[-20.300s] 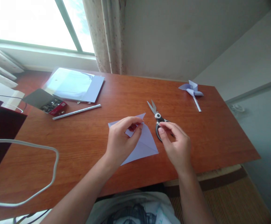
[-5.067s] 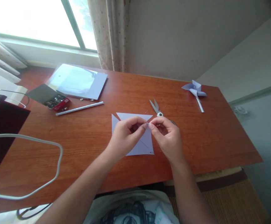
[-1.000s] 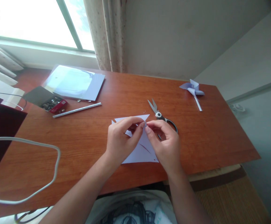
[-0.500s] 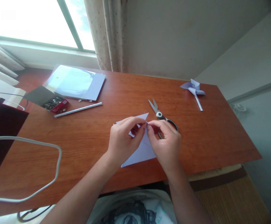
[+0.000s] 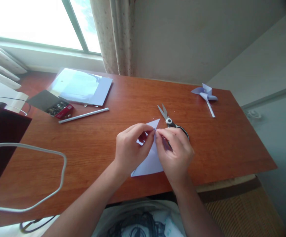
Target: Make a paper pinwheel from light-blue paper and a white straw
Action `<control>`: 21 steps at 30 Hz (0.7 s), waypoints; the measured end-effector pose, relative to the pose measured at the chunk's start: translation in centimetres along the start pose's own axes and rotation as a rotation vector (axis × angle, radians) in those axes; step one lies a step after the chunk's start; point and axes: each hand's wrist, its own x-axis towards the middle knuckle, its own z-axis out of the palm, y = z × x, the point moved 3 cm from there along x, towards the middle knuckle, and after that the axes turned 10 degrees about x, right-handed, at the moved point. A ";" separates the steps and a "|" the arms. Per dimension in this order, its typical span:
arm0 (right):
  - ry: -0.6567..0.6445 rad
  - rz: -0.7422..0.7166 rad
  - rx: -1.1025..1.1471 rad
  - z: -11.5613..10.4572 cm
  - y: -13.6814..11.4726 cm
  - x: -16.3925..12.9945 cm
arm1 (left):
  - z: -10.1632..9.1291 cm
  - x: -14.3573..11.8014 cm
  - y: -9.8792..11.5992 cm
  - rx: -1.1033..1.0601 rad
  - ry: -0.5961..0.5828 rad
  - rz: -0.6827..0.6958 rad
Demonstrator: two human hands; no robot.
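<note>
Two hands (image 5: 155, 149) pinching paper (image 5: 149, 163) between

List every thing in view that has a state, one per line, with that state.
Paper sheet: cut, corners pinched at centre by both hands.
Left hand: fingers shut on paper.
Right hand: fingers shut on paper.
Scissors: blades slightly open, lying on the desk.
Pin box: lid open.
Pinwheel: assembled, lying flat.

We have one view only, from our head, looking forward and down across the desk (image 5: 207, 158) toward the window (image 5: 34, 23) and wall. It sits close above our hands (image 5: 130, 151), near mid-frame.
</note>
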 end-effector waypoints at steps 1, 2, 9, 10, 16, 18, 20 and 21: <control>0.002 -0.006 -0.004 0.0 0.0 0.0 | 0.0 0.0 0.0 -0.001 0.000 -0.002; 0.004 -0.013 -0.008 0.0 0.0 0.0 | 0.0 0.0 0.0 -0.001 -0.002 -0.006; 0.014 -0.055 -0.021 0.0 0.0 0.2 | -0.1 0.0 0.0 -0.039 -0.022 -0.004; 0.014 -0.053 -0.022 0.0 0.0 0.3 | -0.1 0.0 0.1 -0.051 -0.025 0.004; 0.000 -0.065 -0.007 -0.1 0.2 0.4 | -0.1 0.0 0.0 -0.026 -0.028 0.050; -0.012 -0.070 0.004 0.0 0.2 0.4 | -0.1 -0.1 0.0 -0.003 -0.030 0.066; -0.025 -0.068 0.017 0.0 0.3 0.4 | 0.0 -0.1 0.0 0.015 -0.030 0.067; -0.031 -0.064 0.024 -0.1 0.3 0.4 | 0.0 -0.1 0.0 0.019 -0.027 0.060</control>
